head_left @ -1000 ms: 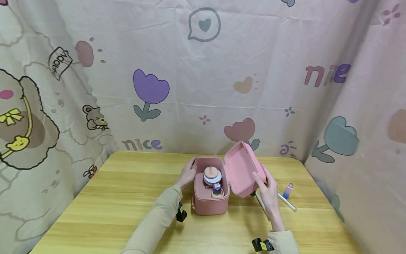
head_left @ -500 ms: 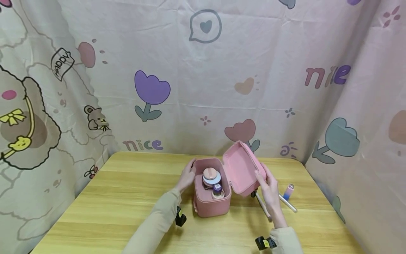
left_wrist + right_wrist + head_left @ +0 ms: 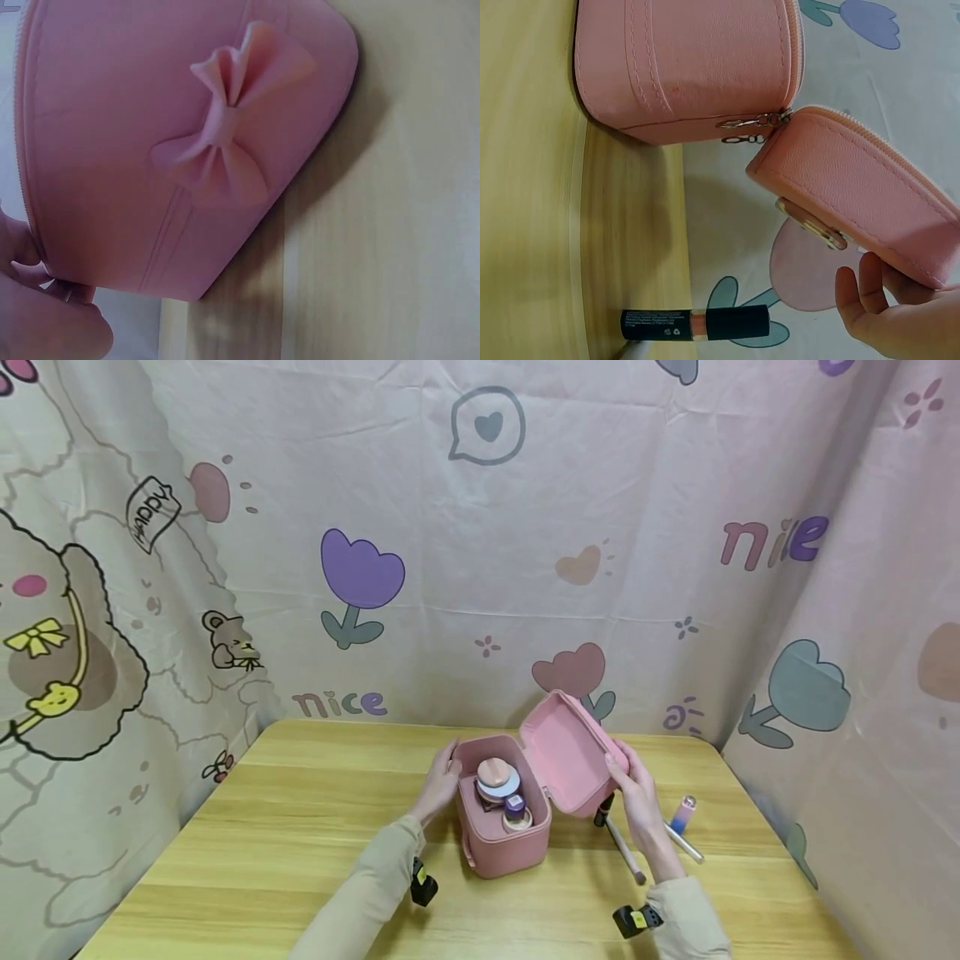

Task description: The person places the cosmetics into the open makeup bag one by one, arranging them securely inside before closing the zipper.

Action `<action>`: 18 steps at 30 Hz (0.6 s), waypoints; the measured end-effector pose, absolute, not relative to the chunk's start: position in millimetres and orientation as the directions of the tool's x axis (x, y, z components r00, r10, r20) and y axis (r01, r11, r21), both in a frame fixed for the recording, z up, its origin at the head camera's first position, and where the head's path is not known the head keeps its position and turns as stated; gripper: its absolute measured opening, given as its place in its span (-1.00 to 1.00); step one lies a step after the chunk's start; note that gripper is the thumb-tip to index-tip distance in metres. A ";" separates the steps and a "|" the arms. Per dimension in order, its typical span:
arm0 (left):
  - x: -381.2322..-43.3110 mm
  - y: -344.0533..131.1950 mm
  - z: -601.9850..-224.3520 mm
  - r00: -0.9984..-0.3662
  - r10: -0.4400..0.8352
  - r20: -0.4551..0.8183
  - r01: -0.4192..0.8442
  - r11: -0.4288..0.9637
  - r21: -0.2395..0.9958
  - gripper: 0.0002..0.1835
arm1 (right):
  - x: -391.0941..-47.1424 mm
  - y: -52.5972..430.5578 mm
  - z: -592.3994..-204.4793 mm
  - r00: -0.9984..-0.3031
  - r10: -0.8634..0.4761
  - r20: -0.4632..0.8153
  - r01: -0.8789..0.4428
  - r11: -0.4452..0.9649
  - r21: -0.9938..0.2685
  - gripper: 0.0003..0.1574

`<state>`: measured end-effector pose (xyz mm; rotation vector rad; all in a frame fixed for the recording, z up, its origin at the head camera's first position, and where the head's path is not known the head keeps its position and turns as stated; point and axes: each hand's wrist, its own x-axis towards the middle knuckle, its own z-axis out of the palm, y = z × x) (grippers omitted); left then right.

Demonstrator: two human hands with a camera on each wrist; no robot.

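Note:
A pink zippered cosmetic case point(image 3: 510, 857) stands on the wooden table with its lid point(image 3: 566, 756) hinged out to the right. At the case's far left corner, my left hand point(image 3: 438, 787) grips the rim; a pink bow point(image 3: 220, 127) shows on the side facing the left wrist view. My right hand point(image 3: 637, 795) holds the lid by its right edge, thumb on the inside rim and fingers behind. Inside the case lie a peach-coloured puff point(image 3: 493, 772) on a white round compact point(image 3: 499, 789) and a small purple-capped bottle point(image 3: 514, 807).
Right of the case, a black-capped tube point(image 3: 660, 325) stands upright beside a brush point(image 3: 624, 852) lying on the table. Farther right are a silver stick point(image 3: 686, 843) and a pink-and-blue tube point(image 3: 683, 815). A printed curtain point(image 3: 420, 668) borders the table's back and sides.
The case has turned slightly, its near end shifting right and toward me. Its lid has moved a little left with my right hand, uncovering more of the black-capped tube.

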<state>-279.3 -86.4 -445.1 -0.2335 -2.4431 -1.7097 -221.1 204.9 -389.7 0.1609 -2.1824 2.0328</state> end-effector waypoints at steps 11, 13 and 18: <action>-272.0 -90.2 -447.3 -0.965 0.035 0.261 0.259 0.299 0.918 -0.51 | -236.6 215.0 -389.9 -0.986 -0.066 0.153 -0.152 -0.016 -0.988 -0.28; -270.7 -91.4 -448.4 -0.964 0.033 0.264 0.262 0.293 0.919 -0.51 | -239.2 215.6 -389.7 -0.985 -0.079 0.154 -0.152 -0.024 -0.988 -0.29; -264.6 -94.5 -449.3 -0.972 0.023 0.233 0.230 0.273 0.934 -0.49 | -245.6 215.4 -387.7 -0.988 -0.086 0.130 -0.128 -0.035 -0.991 -0.31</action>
